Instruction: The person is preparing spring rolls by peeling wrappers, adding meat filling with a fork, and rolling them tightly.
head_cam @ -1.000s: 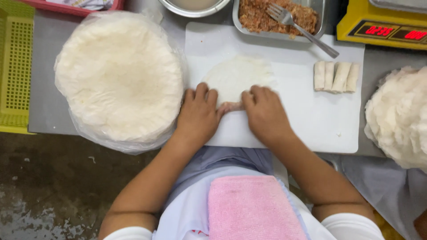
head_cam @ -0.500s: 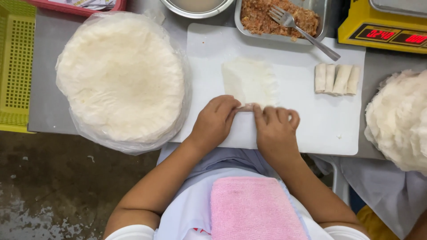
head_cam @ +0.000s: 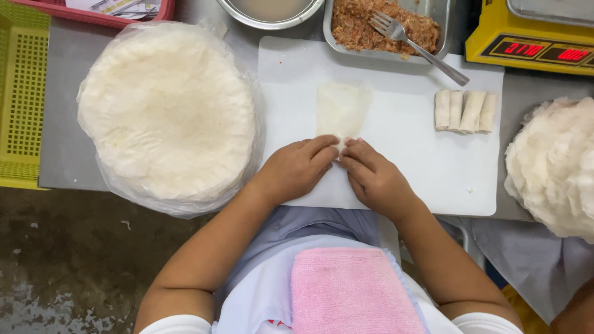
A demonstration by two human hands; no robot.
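On the white cutting board lies a thin pale wrapper, its two sides folded in so that it forms a narrow strip. My left hand and my right hand meet at its near end, fingertips pressed on the rolled edge. Whatever filling is inside is hidden under the fingers. To the right on the board, several finished rolls lie side by side.
A large round stack of wrappers in clear plastic sits to the left, a second pile at the right. Behind the board are a metal tray of brown filling with a fork, a metal bowl, a yellow scale and a yellow basket. A pink towel lies on my lap.
The round wrapper has had its sides folded in and is now a narrow strip. Both hands have drawn together at its near end.
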